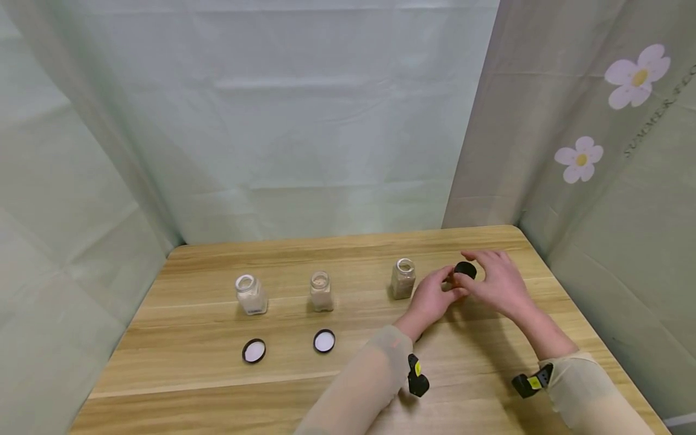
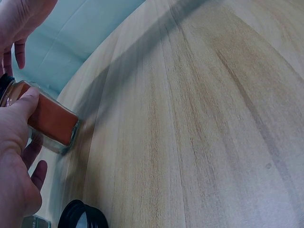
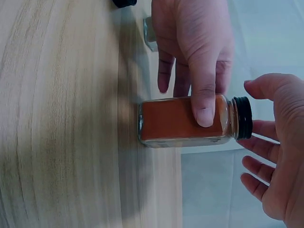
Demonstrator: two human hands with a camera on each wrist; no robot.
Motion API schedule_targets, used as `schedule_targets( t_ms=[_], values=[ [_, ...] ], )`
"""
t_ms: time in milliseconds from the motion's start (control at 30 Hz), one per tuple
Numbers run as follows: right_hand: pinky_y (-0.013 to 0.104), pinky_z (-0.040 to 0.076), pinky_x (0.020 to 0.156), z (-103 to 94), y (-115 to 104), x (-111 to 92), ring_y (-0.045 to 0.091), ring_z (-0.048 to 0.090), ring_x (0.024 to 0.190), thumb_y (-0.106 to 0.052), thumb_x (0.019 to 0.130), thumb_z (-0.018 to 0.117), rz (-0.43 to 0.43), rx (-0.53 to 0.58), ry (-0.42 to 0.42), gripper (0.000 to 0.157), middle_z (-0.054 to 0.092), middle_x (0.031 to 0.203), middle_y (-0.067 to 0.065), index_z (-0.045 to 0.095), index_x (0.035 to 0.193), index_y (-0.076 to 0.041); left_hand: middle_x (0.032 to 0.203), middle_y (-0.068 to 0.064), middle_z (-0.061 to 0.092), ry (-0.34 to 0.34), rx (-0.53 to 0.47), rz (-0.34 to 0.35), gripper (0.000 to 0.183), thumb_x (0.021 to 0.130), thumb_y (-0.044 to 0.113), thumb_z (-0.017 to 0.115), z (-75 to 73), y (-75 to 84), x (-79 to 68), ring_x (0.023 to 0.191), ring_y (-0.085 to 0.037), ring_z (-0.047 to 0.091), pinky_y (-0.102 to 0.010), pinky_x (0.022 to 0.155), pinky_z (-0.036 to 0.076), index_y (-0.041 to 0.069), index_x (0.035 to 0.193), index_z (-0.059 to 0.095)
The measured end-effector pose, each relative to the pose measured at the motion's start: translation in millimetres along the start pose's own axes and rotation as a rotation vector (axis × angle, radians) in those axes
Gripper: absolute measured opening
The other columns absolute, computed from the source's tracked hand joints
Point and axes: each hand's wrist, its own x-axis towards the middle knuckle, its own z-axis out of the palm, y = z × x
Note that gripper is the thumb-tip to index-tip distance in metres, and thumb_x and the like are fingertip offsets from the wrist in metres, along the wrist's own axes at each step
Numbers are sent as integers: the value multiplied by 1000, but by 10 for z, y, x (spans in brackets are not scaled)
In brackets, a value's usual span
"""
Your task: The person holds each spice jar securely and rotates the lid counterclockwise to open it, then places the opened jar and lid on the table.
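My left hand (image 1: 431, 297) grips a square glass spice jar (image 3: 183, 121) filled with orange-red powder, its thumb flat along one side. The jar's black lid (image 1: 465, 270) is on its neck. Around that lid is my right hand (image 1: 499, 284), thumb and fingers spread. In the right wrist view its thumb stands apart from the lid, while a fingertip is at the lid's edge. To the left of my left hand stands an uncapped jar (image 1: 403, 279) of greyish-brown powder. From the head, the gripped jar's body is mostly hidden by my hands.
Two more uncapped jars, one with white powder (image 1: 252, 295) and one with beige (image 1: 321, 292), stand further left. In front of them lie upturned lids (image 1: 254, 350) (image 1: 324, 341). Another black lid (image 2: 81, 216) lies near my left wrist. Curtains (image 1: 326, 121) surround the wooden table (image 1: 196, 374).
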Motion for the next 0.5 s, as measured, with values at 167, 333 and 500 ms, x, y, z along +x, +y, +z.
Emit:
schedule_targets(
  t_ms=[167,333,500],
  values=[
    [64,32,101,1,7,8,45,45,125,-53,92,72,15,-47,13,63,63,132,22,67,130,-3,141,6,60,-2,-5,0,58,93,41,75,-3,6,-3,132,-12,53,-31,107,44,23,146,59],
    [64,31,100,33,29,11,45,46,121,-63,87,73,38,-80,34,69,65,126,22,70,122,-3,142,5,60,3,-4,11,57,93,40,76,1,-1,-5,132,-12,53,-31,108,43,22,145,59],
    [60,34,94,55,44,13,42,50,111,-64,85,74,18,-110,72,64,69,111,17,72,111,-5,143,4,59,2,6,4,58,94,40,75,-3,6,-6,132,-12,53,-30,108,43,21,146,59]
  ],
)
